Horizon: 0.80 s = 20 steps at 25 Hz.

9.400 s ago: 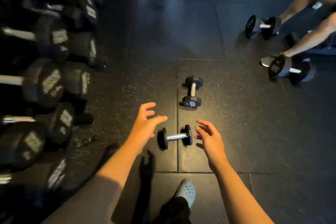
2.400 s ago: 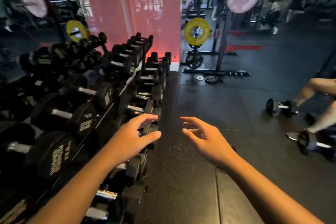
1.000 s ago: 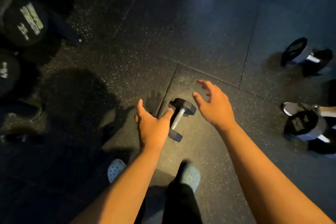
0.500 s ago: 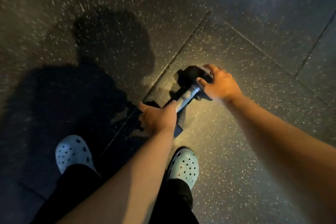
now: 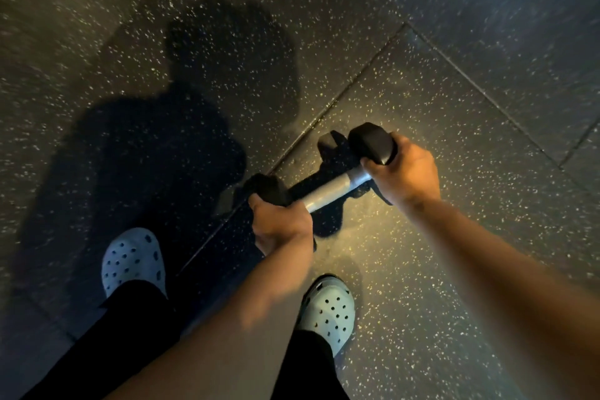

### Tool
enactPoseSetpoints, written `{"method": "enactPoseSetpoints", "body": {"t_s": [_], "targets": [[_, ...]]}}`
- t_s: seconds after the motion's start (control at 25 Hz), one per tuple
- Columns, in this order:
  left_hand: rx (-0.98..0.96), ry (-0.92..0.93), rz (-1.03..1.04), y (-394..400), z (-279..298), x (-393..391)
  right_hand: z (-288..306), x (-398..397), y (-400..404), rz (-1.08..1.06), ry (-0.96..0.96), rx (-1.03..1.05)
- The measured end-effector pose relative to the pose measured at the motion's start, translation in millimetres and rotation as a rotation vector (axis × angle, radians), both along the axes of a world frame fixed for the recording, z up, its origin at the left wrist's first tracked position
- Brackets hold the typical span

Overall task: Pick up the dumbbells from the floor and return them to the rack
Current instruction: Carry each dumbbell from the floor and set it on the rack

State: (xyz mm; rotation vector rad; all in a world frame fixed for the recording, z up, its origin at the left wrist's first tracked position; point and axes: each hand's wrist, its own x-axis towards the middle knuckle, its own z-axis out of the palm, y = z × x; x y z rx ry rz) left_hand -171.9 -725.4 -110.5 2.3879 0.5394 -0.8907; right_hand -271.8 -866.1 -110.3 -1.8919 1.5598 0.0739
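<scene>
A small dumbbell (image 5: 334, 188) with black hex heads and a silver handle hangs just above the speckled black floor, its shadow beneath it. My left hand (image 5: 281, 225) is closed around the near head. The far head is gripped by my right hand (image 5: 404, 170). The bar runs diagonally from lower left to upper right between both hands. The rack is out of view.
My two feet in pale blue perforated clogs (image 5: 131, 261) (image 5: 328, 310) stand right below the dumbbell. Rubber floor tiles (image 5: 454, 91) with seams fill the view, and my shadow falls across the left half.
Both hands have closed fully on the dumbbell's heads and raised it slightly off the floor. The view is still pointed straight down at my feet.
</scene>
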Motion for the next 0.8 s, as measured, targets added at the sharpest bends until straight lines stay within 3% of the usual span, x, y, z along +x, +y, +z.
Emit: {"method": "enactPoseSetpoints", "body": {"t_s": [0.24,0.56,0.8], "targets": [[-0.063,-0.21,-0.119,-0.9,140.1,75.5,128.2,53.9,21.4,-0.196,-0.187,-0.11],[-0.302,-0.452,-0.07,30.7,386.6,192.4,378.9,176.9,42.0,-0.178,-0.487,-0.31],[-0.411,-0.619,0.073,97.1,557.2,268.9,553.2,271.3,94.6,-0.072,-0.651,-0.284]]}}
